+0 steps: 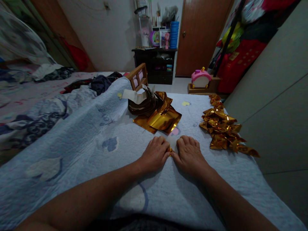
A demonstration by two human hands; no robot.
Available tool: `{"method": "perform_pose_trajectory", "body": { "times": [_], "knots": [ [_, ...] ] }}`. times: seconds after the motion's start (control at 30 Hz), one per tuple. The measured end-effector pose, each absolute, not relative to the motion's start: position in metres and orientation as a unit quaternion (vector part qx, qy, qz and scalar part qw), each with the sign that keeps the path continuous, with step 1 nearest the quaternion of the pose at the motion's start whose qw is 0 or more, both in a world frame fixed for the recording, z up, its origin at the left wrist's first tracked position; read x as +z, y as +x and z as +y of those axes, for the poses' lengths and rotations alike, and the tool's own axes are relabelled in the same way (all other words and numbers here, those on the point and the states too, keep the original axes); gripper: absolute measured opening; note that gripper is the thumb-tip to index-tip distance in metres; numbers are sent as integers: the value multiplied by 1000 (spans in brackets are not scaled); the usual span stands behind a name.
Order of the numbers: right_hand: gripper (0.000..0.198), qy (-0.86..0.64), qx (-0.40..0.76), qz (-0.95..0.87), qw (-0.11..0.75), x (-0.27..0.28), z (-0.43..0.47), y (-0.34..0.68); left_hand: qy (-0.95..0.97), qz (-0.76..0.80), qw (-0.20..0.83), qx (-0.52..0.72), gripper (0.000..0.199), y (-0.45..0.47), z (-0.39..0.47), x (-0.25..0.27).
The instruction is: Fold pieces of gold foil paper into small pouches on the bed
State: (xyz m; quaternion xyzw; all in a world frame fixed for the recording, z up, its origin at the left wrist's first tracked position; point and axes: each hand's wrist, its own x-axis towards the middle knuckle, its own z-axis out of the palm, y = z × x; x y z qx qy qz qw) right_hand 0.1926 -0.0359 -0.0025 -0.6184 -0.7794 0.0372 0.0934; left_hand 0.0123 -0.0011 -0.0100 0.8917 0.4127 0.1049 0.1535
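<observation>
On the bed in front of me, my left hand [156,152] is closed on a small piece of gold foil paper [171,152], its fingers curled and its thumb against the piece. My right hand [190,154] meets it from the other side, thumb pressed at the foil and fingers bent over the sheet. Most of the held piece is hidden under the thumbs. Just beyond the hands lies a stack of gold foil sheets [166,118], several loose and overlapping. To the right, folded gold foil pieces [220,126] lie in a heap along the bed's edge.
A blue quilted bedsheet [96,179] with heart shapes covers the bed. Behind the stack stands a wooden bed rail [139,76]. Rumpled clothes [101,84] lie at the left. A grey cabinet [276,112] borders the right. A pink toy [201,78] sits past the bed's far end.
</observation>
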Motion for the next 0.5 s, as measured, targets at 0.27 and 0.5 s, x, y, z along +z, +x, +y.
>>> {"method": "perform_pose_trajectory", "body": {
  "times": [0.27, 0.5],
  "knots": [
    [28, -623, 40, -774, 101, -3, -36, 192, 896, 410, 150, 86, 8, 11, -1, -9],
    [19, -604, 71, -788, 99, -3, -34, 200, 891, 413, 162, 93, 7, 11, -2, -10]
  ]
}}
